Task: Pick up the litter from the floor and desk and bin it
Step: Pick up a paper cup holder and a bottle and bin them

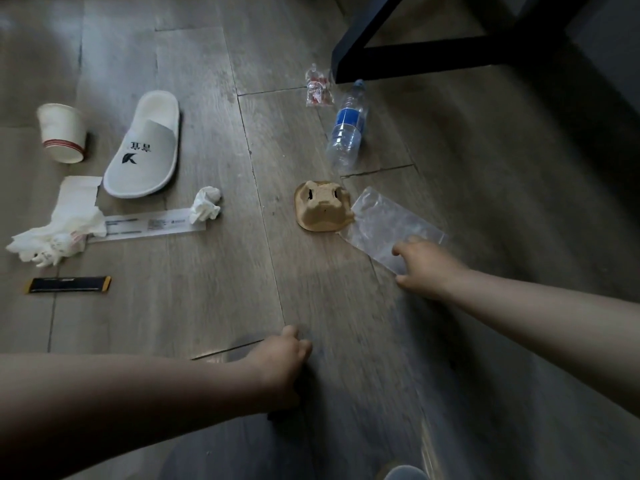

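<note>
Overhead, head view onto a grey wood-look floor (207, 306) strewn with litter; the brown moulded-pulp cup carrier (323, 207), lying upside down, serves as reference. Touching the carrier's right edge lies a clear plastic bag (388, 223), flat on the floor. The right hand (426, 268) sits on the end of that bag farthest from the carrier, fingers bent down over it and thumb at its corner; whether the grip has closed on the film cannot be told. The left hand (280, 362) is nearer the person than the carrier, low over the floor, fingers curled; a dark shape shows under the wrist, but whether the hand holds anything cannot be told. Beyond the carrier lies a clear plastic bottle (346, 129) on its side, with a blue label whose wording is unreadable. Farther beyond, a small clear wrapper (318, 86) with red print lies by a black furniture leg (415, 60). Left of the carrier lies a crumpled tissue (206, 204), resting on one end of a long white paper sleeve (152, 225) whose print is too small to read. Farther left, a white slipper (143, 147) bears a dark K-like logo and two Chinese characters, upside down to the camera. Past the slipper stands a paper cup (62, 133) with red bands. Far left of the carrier is a heap of white tissues (55, 237), and nearer the person a black sachet (69, 285) with yellow ends, its lettering illegible.
</note>
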Demonstrator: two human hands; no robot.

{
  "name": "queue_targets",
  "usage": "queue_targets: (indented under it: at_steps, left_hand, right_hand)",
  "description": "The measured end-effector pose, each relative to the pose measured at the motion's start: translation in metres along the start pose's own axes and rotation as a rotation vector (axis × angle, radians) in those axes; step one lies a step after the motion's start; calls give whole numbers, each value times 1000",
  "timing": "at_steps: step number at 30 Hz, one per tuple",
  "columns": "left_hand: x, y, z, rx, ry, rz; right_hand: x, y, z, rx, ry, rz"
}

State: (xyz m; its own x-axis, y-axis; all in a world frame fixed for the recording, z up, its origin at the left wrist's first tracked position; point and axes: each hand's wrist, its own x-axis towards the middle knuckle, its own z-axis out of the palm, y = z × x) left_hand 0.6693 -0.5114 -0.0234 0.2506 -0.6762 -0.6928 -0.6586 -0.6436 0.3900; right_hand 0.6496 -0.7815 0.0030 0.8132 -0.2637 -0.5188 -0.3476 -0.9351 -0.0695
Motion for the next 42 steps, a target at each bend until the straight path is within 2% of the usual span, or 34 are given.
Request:
queue_targets:
  at_steps: [3, 8, 14, 17, 22, 26, 30, 35, 39, 42]
  left_hand:
    - [4, -3, -17, -62, 59, -33]
    - [18, -3, -55, -62, 251, -57]
    - [48, -3, -105, -76, 565, -44]
    - [67, -10, -133, -49, 644, -30]
    - [101, -22, -161, 21, 617, 3]
    - [125, -30, -166, 154, 505, -77]
    - [134, -37, -160, 183, 532, -106]
    - [121, -62, -160, 211, 555, -185]
    - [106, -82, -158, 261, 563, -175]
    - [107, -85, -154, 256, 578, -163]
  right_hand:
    - [1, 1, -1, 19, 32, 25]
    - [5, 7, -5, 31, 33, 81]
    - [21, 13, -9, 91, 17, 95]
    - [28, 15, -7, 115, 13, 93]
    - [38, 20, 1, 118, -52, 94]
    - [44, 23, 10, 134, -65, 90]
    - [54, 24, 10, 157, -41, 92]
    - [79, 17, 5, 158, 54, 218]
    - [95, 0, -9, 197, 144, 339]
    - [115, -15, -33, 293, 283, 286]
